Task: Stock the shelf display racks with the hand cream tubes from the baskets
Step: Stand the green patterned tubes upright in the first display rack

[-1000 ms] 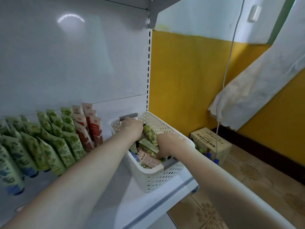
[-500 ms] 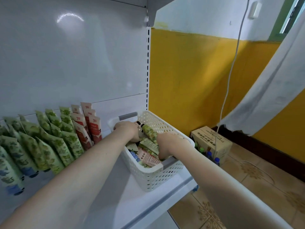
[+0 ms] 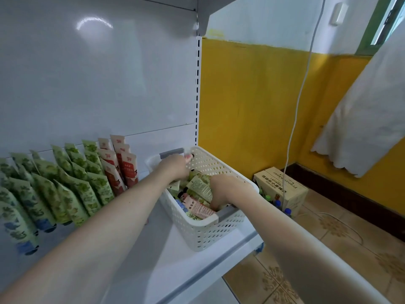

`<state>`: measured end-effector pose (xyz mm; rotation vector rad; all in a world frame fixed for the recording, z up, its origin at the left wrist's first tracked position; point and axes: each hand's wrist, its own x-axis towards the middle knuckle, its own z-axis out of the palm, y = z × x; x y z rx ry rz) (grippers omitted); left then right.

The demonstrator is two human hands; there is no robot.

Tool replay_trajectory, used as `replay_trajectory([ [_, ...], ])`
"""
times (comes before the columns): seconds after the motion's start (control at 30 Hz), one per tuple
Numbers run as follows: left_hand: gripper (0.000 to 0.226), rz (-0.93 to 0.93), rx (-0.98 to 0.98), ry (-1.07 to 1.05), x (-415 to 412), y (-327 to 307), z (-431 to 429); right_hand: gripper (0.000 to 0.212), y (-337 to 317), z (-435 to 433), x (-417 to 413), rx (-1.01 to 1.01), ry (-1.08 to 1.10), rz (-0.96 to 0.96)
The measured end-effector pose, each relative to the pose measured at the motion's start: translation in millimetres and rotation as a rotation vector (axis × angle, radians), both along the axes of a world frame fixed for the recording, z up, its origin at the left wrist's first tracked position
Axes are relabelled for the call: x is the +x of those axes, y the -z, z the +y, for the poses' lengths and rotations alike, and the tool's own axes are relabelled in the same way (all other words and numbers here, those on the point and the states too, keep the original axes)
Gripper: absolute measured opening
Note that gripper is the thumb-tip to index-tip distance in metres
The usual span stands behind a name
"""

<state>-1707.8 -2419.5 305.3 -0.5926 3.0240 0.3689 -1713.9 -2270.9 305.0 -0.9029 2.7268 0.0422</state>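
I have both hands in the white basket (image 3: 208,235).
My left hand (image 3: 175,167) pinches a pink tube (image 3: 189,158) in its grip, cap pointing back-right; my right hand (image 3: 223,189) is buried among the tubes, so I cannot tell its grip.

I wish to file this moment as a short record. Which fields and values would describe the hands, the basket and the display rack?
Surface: white shelf
Container: perforated white basket standing on the shelf, with loose tubes inside
Stocked: green tubes in rows, red tubes at their right end
Left: left hand at the basket's far rim, fingertips by a pink tube; grip unclear
Right: right hand inside the basket, fingers down among the tubes; grip hidden
Floor: cardboard box beyond the shelf
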Motion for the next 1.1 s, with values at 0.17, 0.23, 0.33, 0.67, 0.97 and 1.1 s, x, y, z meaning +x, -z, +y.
replay_trajectory([
  [0.17, 0.028, 0.420, 0.345, -0.072, 22, -38, 13, 0.031, -9, 6, 4, -0.207, 0.086, -0.018],
  [0.23, 0.021, 0.619, 0.545, 0.003, 43, -51, 17, 0.031, -20, 8, 9, -0.351, 0.110, -0.060],
  [0.33, 0.009, 0.857, 0.823, 0.025, 80, -65, 20, 0.015, -43, 8, 23, -0.661, 0.112, -0.131],
  [0.67, 0.012, 1.037, 1.350, -0.323, 228, -50, 13, 0.024, -76, 1, 117, -1.387, 0.113, -0.747],
  [0.97, 0.023, 1.074, 1.418, -0.514, 340, -7, 2, 0.021, -28, -28, 175, -1.280, -0.007, -0.456],
  [1.1, 0.016, 1.128, 1.413, -0.629, 377, 4, -5, 0.044, -4, -56, 191, -1.242, 0.016, -0.438],
])
